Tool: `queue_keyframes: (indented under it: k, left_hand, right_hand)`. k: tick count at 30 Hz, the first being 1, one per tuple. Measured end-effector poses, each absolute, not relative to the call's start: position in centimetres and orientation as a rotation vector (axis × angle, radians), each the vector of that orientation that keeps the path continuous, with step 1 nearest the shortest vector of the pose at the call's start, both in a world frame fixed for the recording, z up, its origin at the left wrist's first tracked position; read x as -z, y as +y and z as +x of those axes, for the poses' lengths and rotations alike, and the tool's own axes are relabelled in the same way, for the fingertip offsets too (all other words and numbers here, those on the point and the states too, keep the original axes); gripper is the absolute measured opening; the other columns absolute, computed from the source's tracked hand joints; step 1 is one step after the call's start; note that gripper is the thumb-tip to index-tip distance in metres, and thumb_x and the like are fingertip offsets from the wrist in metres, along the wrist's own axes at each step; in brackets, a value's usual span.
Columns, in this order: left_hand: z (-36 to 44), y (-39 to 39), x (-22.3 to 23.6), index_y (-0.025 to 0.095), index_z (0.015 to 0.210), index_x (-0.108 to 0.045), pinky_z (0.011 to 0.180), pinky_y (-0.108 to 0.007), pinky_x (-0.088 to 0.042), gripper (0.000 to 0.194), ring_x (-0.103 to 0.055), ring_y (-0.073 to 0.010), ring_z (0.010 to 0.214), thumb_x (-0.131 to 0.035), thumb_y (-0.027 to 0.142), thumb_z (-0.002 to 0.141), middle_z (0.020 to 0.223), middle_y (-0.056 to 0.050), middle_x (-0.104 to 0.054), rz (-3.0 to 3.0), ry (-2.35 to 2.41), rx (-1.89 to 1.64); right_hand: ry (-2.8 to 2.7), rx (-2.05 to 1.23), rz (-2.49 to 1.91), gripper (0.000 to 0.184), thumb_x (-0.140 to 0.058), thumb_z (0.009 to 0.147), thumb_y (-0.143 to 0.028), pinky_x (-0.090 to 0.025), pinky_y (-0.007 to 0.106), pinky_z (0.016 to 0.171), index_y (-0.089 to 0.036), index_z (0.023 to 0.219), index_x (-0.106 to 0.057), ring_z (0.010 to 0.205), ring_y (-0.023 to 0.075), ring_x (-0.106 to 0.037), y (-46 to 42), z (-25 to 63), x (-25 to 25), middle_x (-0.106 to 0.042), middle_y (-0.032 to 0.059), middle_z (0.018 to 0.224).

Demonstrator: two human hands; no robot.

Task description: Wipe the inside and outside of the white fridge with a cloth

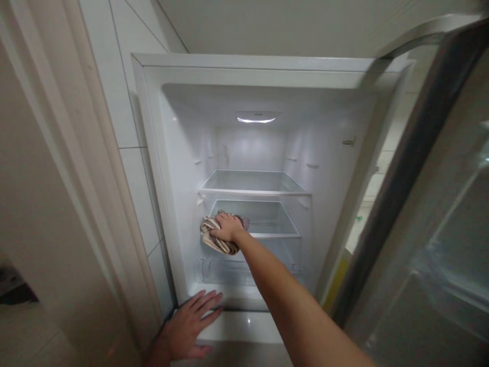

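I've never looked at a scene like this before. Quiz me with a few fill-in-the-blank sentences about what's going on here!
1. The right hand holds a striped cloth nearer the ____ side wall, as seen from the front.
2. The left hand holds ____.
3. The lamp inside the refrigerator is switched ____.
4. The refrigerator door stands ____.

Missing words: left; nothing; on; open.

Cloth (218, 244) under R hand (229, 227) @ L front of lower shelf (263, 217), drawer (233, 273) below
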State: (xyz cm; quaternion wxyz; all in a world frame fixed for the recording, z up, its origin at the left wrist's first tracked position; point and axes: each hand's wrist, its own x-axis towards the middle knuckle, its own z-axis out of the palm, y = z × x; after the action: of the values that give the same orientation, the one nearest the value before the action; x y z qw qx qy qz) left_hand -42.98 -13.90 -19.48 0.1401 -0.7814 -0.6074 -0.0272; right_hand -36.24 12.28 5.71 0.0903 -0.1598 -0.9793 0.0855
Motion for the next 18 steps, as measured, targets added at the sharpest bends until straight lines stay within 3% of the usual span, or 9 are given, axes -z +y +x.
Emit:
queue_keyframes:
  k: [4, 7, 10, 13, 15, 18]
  left_hand:
    - [-43.0, -14.0, 19.7, 0.038, 0.177, -0.031, 0.134, -0.054, -0.033, 0.116, -0.044, -0.0384, 0.162, -0.089, 0.057, 0.079, 0.186, -0.008, -0.031, -2.222, -1.718, 0.118]
    - [-43.3, -14.0, 20.1, 0.040, 0.178, -0.029, 0.134, -0.054, -0.034, 0.119, -0.045, -0.0389, 0.162, -0.091, 0.056, 0.077, 0.186, -0.008, -0.029, -2.214, -1.708, 0.126]
    - [-43.6, -13.9, 20.5, 0.043, 0.178, -0.026, 0.135, -0.055, -0.034, 0.123, -0.043, -0.0402, 0.164, -0.093, 0.053, 0.075, 0.187, -0.007, -0.026, -2.234, -1.757, 0.111]
    - [-43.4, -13.8, 20.5, 0.045, 0.179, -0.024, 0.136, -0.059, -0.032, 0.125, -0.040, -0.0425, 0.165, -0.094, 0.051, 0.076, 0.187, -0.007, -0.021, -2.277, -1.842, 0.096]
    - [-43.2, -13.7, 20.0, 0.045, 0.178, -0.023, 0.137, -0.061, -0.029, 0.124, -0.036, -0.0433, 0.167, -0.094, 0.049, 0.077, 0.188, -0.007, -0.017, -2.309, -1.900, 0.096]
    - [-42.6, -13.6, 19.0, 0.046, 0.178, -0.026, 0.139, -0.063, -0.027, 0.122, -0.030, -0.0436, 0.169, -0.095, 0.047, 0.078, 0.187, -0.006, -0.013, -2.348, -1.995, 0.059]
  right_hand:
    - [-2.864, -0.147, -0.465, 0.055, -0.067, 0.102, -0.053, -0.050, 0.053, 0.114, -0.025, 0.148, -0.060, 0.144, 0.0354, -0.056, 10.6, -31.1, -5.1, -0.058, 0.0101, 0.161]
    - [-2.878, -0.024, -0.403, 0.045, -0.070, 0.102, -0.041, -0.053, 0.048, 0.104, -0.022, 0.141, -0.063, 0.131, 0.0347, -0.062, 9.7, -27.9, -6.1, -0.067, 0.0118, 0.144]
    - [-2.826, 0.219, -0.115, 0.031, -0.061, 0.111, -0.033, -0.050, 0.043, 0.104, -0.028, 0.141, -0.065, 0.127, 0.0291, -0.062, 9.0, -25.9, -9.8, -0.070, 0.0081, 0.136]
    - [-2.479, 0.512, 0.124, 0.038, -0.043, 0.118, -0.027, -0.047, 0.046, 0.106, -0.030, 0.151, -0.062, 0.125, 0.0266, -0.061, 8.6, -25.3, -15.8, -0.069, 0.0083, 0.141]
    - [-2.265, 0.531, 0.028, 0.045, -0.056, 0.114, -0.037, -0.043, 0.050, 0.115, -0.028, 0.158, -0.058, 0.135, 0.0298, -0.057, 8.9, -25.8, -19.8, -0.062, 0.0110, 0.155]
    - [-2.325, 0.325, -0.394, 0.078, -0.065, 0.105, -0.067, -0.029, 0.064, 0.131, -0.026, 0.169, -0.048, 0.156, 0.0391, -0.043, 11.0, -27.6, -23.7, -0.048, 0.0152, 0.171]
